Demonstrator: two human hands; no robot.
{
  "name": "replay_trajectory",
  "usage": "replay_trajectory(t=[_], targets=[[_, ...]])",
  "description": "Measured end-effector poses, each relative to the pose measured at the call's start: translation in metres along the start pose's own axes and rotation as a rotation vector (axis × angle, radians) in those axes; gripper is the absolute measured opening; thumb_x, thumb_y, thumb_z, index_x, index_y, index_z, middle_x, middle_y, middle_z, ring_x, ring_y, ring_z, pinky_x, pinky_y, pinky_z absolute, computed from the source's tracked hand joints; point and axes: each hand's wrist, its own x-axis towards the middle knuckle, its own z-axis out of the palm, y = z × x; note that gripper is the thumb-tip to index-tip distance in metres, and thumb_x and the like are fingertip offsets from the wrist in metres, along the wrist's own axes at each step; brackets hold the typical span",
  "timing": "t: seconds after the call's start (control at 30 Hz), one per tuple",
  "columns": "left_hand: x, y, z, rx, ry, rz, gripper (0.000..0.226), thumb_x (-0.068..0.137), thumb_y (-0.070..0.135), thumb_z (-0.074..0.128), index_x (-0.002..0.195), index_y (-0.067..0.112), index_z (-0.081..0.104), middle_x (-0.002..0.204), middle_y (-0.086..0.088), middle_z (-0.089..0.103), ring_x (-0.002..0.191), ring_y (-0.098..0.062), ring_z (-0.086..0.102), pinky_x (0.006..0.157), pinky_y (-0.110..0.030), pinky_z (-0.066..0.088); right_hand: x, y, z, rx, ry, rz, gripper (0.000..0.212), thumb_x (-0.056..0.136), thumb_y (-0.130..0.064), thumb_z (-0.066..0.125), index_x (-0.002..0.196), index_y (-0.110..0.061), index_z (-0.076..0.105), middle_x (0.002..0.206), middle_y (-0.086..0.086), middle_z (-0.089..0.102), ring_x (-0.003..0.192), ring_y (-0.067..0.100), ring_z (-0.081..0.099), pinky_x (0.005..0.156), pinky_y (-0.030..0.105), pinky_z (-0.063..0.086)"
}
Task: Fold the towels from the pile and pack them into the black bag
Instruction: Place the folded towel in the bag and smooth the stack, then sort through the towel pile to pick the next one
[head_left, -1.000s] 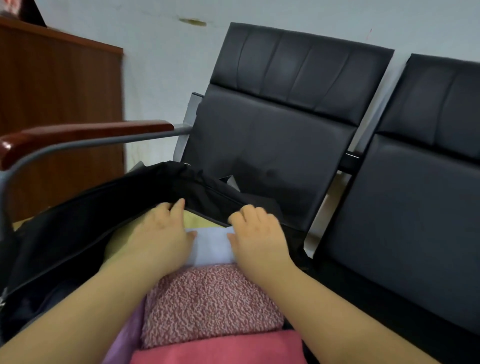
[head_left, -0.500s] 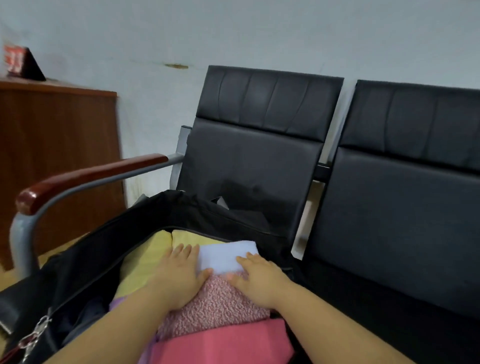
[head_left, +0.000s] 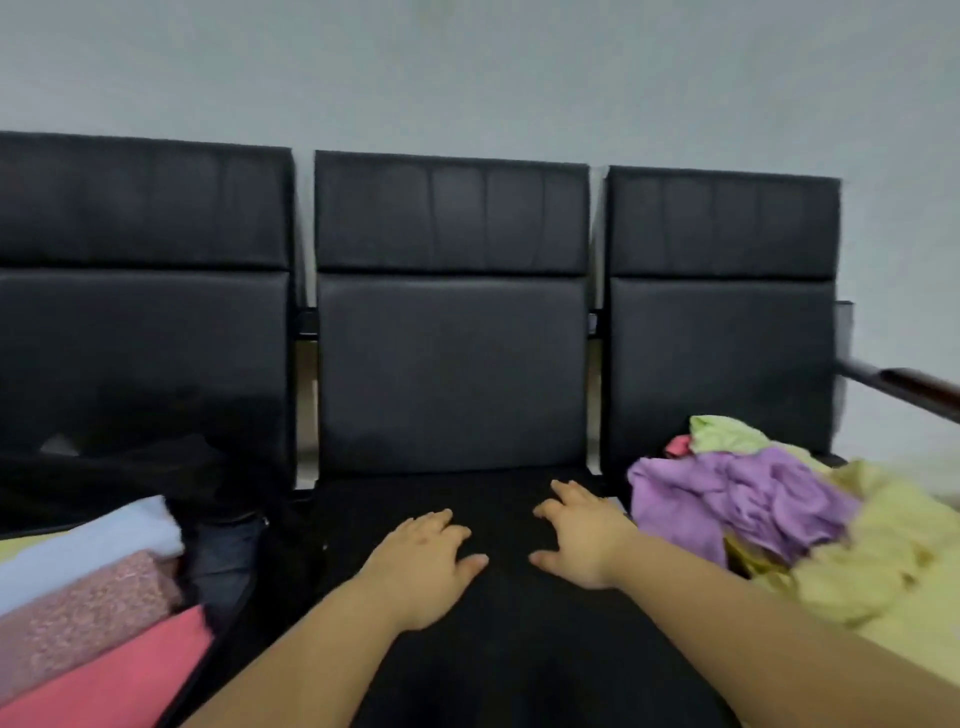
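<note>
Chair backrests (head_left: 451, 364): smooth black leatherette, faint sheen. Armrest (head_left: 919, 388): glossy dark wood. Speckled pink towel (head_left: 78, 613): rough, nubby cloth. Purple towel (head_left: 727, 499): soft, matt, crumpled cloth.

Before you: three seats in a row, backrests against the wall (head_left: 467, 62). Middle seat (head_left: 498, 623): your left hand (head_left: 423, 564) and right hand (head_left: 584, 540) side by side above it, apart. Left seat: bag (head_left: 228, 551) with folded towels (head_left: 88, 597) stacked inside. Right seat: pile of unfolded towels (head_left: 779, 519), armrest (head_left: 914, 389) behind it.
</note>
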Motion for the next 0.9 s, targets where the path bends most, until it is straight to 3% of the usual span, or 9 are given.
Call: replay_trajectory(t=[0.13, 0.23, 0.33, 0.43, 0.53, 0.63, 0.73, 0.9], targets=[[0.039, 0.082, 0.007, -0.063, -0.099, 0.083, 0.056, 0.100, 0.052, 0.030, 0.149, 0.026, 0.028, 0.161, 0.001, 0.009, 0.147, -0.018, 0.011, 0.118, -0.032, 0.011, -0.039, 0.102, -0.011, -0.062, 0.053, 0.189, 0.062, 0.093, -0.048, 0.048, 0.146, -0.020, 0.031, 0.156, 0.010, 0.017, 0.143, 0.029, 0.018, 0.114, 0.042, 0.023], [0.066, 0.134, 0.011, -0.110, -0.140, 0.125, 0.055, 0.099, 0.052, 0.032, 0.148, 0.028, 0.029, 0.160, 0.004, 0.010, 0.147, -0.016, 0.012, 0.117, -0.032, 0.013, -0.056, 0.163, -0.010, -0.046, 0.084, 0.286, 0.062, 0.092, -0.046, 0.048, 0.147, -0.023, 0.031, 0.155, 0.008, 0.020, 0.141, 0.030, 0.021, 0.114, 0.044, 0.022], [0.090, 0.178, 0.020, -0.176, -0.151, 0.162, 0.052, 0.100, 0.050, 0.034, 0.147, 0.028, 0.033, 0.158, 0.004, 0.019, 0.144, -0.014, 0.019, 0.115, -0.029, 0.018, -0.066, 0.205, -0.011, 0.025, 0.155, 0.346, 0.057, 0.092, -0.047, 0.045, 0.144, -0.026, 0.034, 0.148, 0.005, 0.033, 0.134, 0.025, 0.033, 0.111, 0.037, 0.030], [0.118, 0.211, 0.034, -0.368, -0.165, 0.159, 0.054, 0.099, 0.050, 0.036, 0.146, 0.023, 0.034, 0.155, 0.000, 0.026, 0.141, -0.015, 0.027, 0.113, -0.025, 0.023, -0.065, 0.234, -0.008, 0.126, 0.239, 0.418, 0.046, 0.099, -0.033, 0.040, 0.142, -0.017, 0.036, 0.144, 0.005, 0.037, 0.131, 0.022, 0.037, 0.107, 0.029, 0.033], [0.143, 0.236, 0.051, -0.601, -0.128, 0.127, 0.052, 0.099, 0.044, 0.041, 0.146, 0.022, 0.033, 0.152, -0.002, 0.030, 0.137, -0.014, 0.032, 0.102, -0.015, 0.025, -0.049, 0.253, 0.009, 0.282, 0.361, 0.551, 0.052, 0.096, -0.041, 0.044, 0.141, -0.018, 0.034, 0.146, 0.003, 0.035, 0.127, 0.019, 0.040, 0.102, 0.027, 0.038], [0.165, 0.250, 0.068, -0.699, -0.058, 0.045, 0.056, 0.097, 0.045, 0.044, 0.146, 0.020, 0.033, 0.154, -0.005, 0.027, 0.139, -0.019, 0.031, 0.108, -0.022, 0.026, -0.034, 0.266, 0.019, 0.274, 0.417, 0.625, 0.058, 0.096, -0.052, 0.038, 0.142, -0.018, 0.030, 0.144, 0.004, 0.035, 0.124, 0.020, 0.043, 0.097, 0.027, 0.040], [0.189, 0.259, 0.078, -0.613, 0.016, -0.031, 0.065, 0.095, 0.052, 0.044, 0.147, 0.016, 0.031, 0.157, -0.007, 0.016, 0.142, -0.023, 0.025, 0.114, -0.033, 0.027, -0.024, 0.281, 0.018, 0.279, 0.471, 0.717, 0.063, 0.096, -0.056, 0.035, 0.142, -0.015, 0.027, 0.139, 0.008, 0.040, 0.123, 0.023, 0.046, 0.094, 0.032, 0.042], [0.236, 0.265, 0.094, -0.552, -0.001, -0.111, 0.084, 0.086, 0.065, 0.049, 0.149, 0.014, 0.026, 0.158, -0.009, 0.009, 0.145, -0.028, 0.018, 0.116, -0.040, 0.025, -0.002, 0.306, 0.015, 0.234, 0.400, 0.743, 0.067, 0.095, -0.061, 0.031, 0.143, -0.014, 0.028, 0.138, 0.011, 0.045, 0.125, 0.026, 0.043, 0.102, 0.035, 0.035]])
